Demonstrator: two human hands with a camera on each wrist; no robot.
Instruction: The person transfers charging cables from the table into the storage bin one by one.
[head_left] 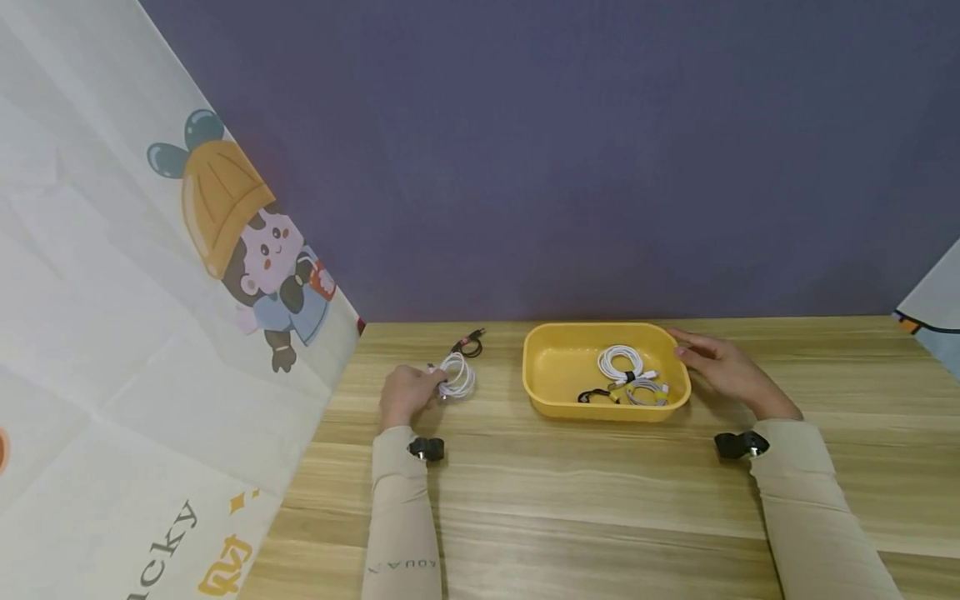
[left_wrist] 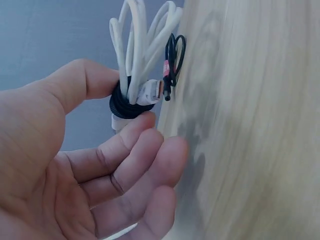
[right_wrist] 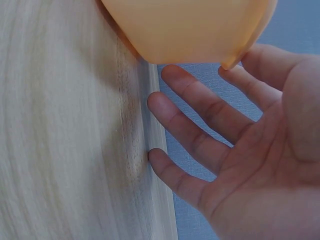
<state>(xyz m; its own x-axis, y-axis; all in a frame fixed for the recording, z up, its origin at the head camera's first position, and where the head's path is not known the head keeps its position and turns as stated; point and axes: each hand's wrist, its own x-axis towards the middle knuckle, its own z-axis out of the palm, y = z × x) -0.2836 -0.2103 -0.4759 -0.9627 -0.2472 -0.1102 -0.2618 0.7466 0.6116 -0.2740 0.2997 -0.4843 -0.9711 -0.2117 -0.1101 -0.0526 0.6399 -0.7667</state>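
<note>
My left hand [head_left: 408, 393] pinches a coiled white cable [head_left: 459, 377] between thumb and fingertips. In the left wrist view, a black strap [left_wrist: 125, 104] binds the coil, and a white plug [left_wrist: 150, 92] sticks out beside it. On the table just beyond lies a small black cable [head_left: 469, 345] with a red band. My right hand [head_left: 723, 371] holds the right end of a yellow basket [head_left: 558, 410] by its rim, thumb and index finger at the edge, other fingers spread. Inside the basket are a white coiled cable [head_left: 621, 364], a grey cable [head_left: 647, 392] and a short black cable [head_left: 597, 394].
The wooden table [head_left: 570, 500] ends against a dark blue-grey panel [head_left: 570, 167] at the back. A white sheet with a cartoon figure [head_left: 255, 250] covers the left side. Another printed sheet [head_left: 937, 300] shows at the right edge.
</note>
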